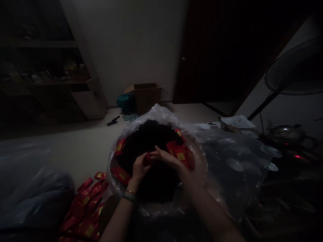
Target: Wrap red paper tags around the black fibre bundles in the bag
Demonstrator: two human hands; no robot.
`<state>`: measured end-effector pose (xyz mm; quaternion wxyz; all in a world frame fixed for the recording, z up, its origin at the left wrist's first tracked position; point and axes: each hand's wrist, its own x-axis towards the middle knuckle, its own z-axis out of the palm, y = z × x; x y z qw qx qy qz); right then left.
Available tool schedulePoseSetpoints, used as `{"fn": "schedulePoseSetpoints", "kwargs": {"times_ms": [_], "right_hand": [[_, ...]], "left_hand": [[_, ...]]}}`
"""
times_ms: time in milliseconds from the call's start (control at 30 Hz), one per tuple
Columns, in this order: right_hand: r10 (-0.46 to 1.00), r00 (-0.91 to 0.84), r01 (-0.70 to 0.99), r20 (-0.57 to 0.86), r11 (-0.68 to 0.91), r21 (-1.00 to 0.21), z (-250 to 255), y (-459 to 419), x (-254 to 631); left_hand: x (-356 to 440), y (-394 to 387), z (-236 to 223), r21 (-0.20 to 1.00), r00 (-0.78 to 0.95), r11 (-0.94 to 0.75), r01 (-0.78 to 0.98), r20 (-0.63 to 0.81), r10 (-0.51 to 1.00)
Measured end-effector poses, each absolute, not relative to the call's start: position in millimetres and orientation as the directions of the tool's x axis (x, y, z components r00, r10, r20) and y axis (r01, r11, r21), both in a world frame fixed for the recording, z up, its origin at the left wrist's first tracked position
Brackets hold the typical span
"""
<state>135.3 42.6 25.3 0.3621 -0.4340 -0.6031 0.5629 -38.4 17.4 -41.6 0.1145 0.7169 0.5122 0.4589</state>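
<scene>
My left hand [140, 166] is closed around a small red packet [146, 159], with a bracelet on that wrist. From the right, my right hand [165, 157] meets the packet, its fingertips at the packet's edge and one finger raised. Both hands are over a dark heap of loose material [143, 137] that looks like dried tea leaves; the dim light hides its detail. A round container lined with clear plastic [113, 148] holds the heap. Red packets with yellow labels [180, 156] lie along its right rim, others [121, 174] along its left.
Many red packets [85, 201] are piled at lower left beside a plastic bag [32, 191]. Clear plastic sheeting [234, 164] spreads at right, near a kettle [286, 134] and a standing fan [297, 67]. An open cardboard box [148, 97] stands by the wall.
</scene>
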Motion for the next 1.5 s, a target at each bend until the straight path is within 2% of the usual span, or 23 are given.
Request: {"fn": "schedulePoseSetpoints", "kwargs": {"times_ms": [67, 200, 400, 467, 567, 667, 733, 867, 933, 1067, 1200, 1300, 1367, 1433, 1500], "right_hand": [[0.946, -0.318, 0.17, -0.067, -0.013, -0.985, 27, 43, 145], [0.963, -0.223, 0.496, -0.15, -0.021, -0.868, 14, 32, 147], [0.943, -0.294, 0.701, -0.153, 0.104, -0.706, -12, 19, 136], [0.932, -0.301, 0.79, -0.205, 0.123, -0.601, -14, 20, 137], [0.913, -0.264, 0.919, -0.311, 0.14, -0.369, -14, 19, 134], [0.934, -0.195, 0.965, -0.3, 0.128, -0.228, -14, 8, 121], [0.943, -0.213, 0.962, -0.256, 0.157, -0.224, -14, 0, 111], [0.92, -0.362, 0.889, -0.148, 0.293, -0.353, -11, 4, 101], [0.912, -0.381, 0.876, -0.15, 0.305, -0.373, -9, 14, 98], [0.844, -0.466, 0.867, -0.264, 0.377, -0.327, -10, 25, 97], [0.816, -0.548, 0.834, -0.183, 0.517, -0.192, -8, 8, 106], [0.858, -0.476, 0.88, -0.193, 0.461, -0.118, 0, -4, 116], [0.881, -0.423, 0.906, -0.213, 0.403, -0.13, 5, -7, 122], [0.901, -0.386, 0.917, -0.199, 0.351, -0.192, 8, -5, 125], [0.923, -0.359, 0.9, -0.138, 0.304, -0.311, 9, 1, 128]], "left_hand": [[-39, 19, -43, 0.698, -0.012, -0.415, 0.583, 0.518, 0.855], [-40, 22, -46, 0.808, -0.134, -0.341, 0.48, 0.451, 0.882], [-41, 24, -49, 0.846, -0.202, -0.33, 0.418, 0.441, 0.875], [-41, 24, -49, 0.855, -0.202, -0.328, 0.401, 0.432, 0.879], [-41, 23, -48, 0.864, -0.208, -0.321, 0.387, 0.421, 0.883], [-41, 22, -46, 0.868, -0.226, -0.316, 0.382, 0.42, 0.879], [-41, 21, -45, 0.863, -0.244, -0.318, 0.392, 0.431, 0.869], [-42, 20, -43, 0.853, -0.26, -0.318, 0.413, 0.446, 0.856], [-42, 20, -42, 0.851, -0.274, -0.316, 0.419, 0.451, 0.849], [-44, 20, -40, 0.835, -0.29, -0.319, 0.449, 0.474, 0.831], [-44, 19, -39, 0.817, -0.297, -0.319, 0.481, 0.494, 0.817], [-42, 19, -39, 0.806, -0.278, -0.329, 0.493, 0.504, 0.818], [-42, 19, -40, 0.805, -0.27, -0.328, 0.495, 0.501, 0.822], [-41, 19, -41, 0.808, -0.253, -0.328, 0.489, 0.491, 0.834], [-41, 19, -43, 0.809, -0.232, -0.332, 0.484, 0.485, 0.843]]}}
